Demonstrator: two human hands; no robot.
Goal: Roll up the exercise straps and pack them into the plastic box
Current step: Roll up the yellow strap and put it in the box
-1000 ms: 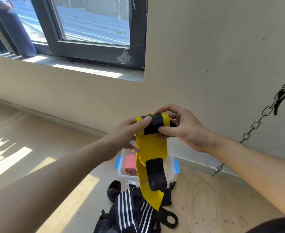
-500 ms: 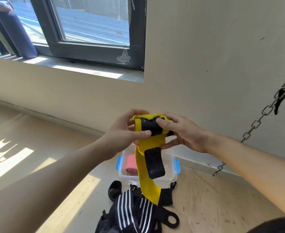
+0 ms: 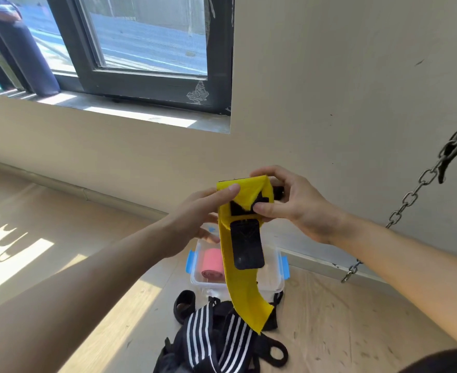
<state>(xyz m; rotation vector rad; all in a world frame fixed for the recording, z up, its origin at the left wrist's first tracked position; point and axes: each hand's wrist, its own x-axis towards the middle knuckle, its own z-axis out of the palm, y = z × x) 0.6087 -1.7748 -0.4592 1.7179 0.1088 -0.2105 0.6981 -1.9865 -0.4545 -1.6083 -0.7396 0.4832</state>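
Yellow strap, right grip pinching its rolled top, left grip pinching its edge, box with pink roll below

There are two hands: left hand, right hand. One yellow strap, one pink roll, one plastic box, one pile of striped straps, one chain, one window.
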